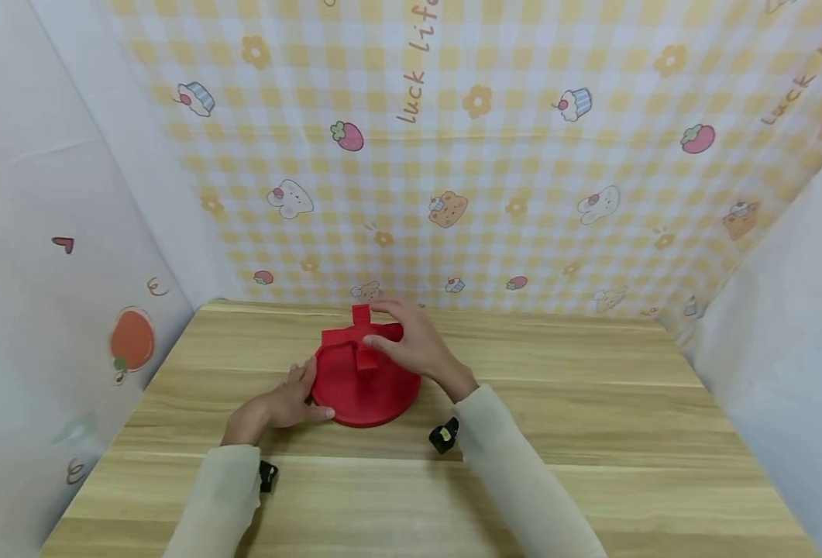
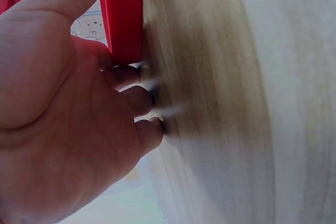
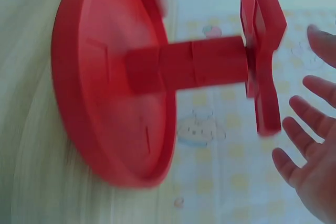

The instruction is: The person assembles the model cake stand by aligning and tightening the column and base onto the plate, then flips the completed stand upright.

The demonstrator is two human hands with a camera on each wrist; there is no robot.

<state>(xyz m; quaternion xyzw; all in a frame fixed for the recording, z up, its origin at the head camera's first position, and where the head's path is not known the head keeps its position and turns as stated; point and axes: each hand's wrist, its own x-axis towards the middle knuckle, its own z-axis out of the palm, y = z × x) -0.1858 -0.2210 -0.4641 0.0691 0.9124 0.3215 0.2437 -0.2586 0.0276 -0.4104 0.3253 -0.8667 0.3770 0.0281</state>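
A red round tray-like base [image 1: 365,399] lies on the wooden table, and a red post [image 3: 184,65] stands up from its middle. Crossed red bars [image 3: 266,61] top the post. My left hand [image 1: 288,399] rests at the base's left rim, thumb on the near side; in the left wrist view the hand [image 2: 68,108] has its fingertips down at the table beside the red rim. Beside the crossed bars, my right hand [image 1: 417,341] is held with fingers spread; in the right wrist view a gap shows between its fingers [image 3: 310,114] and the bars.
The wooden table [image 1: 592,403] extends to both sides and in front. A yellow checked cloth [image 1: 508,170] hangs behind, close past the red base. White cloth [image 1: 41,194] hangs at the left, and another at the right. Black wrist devices [image 1: 444,435] sit by both sleeves.
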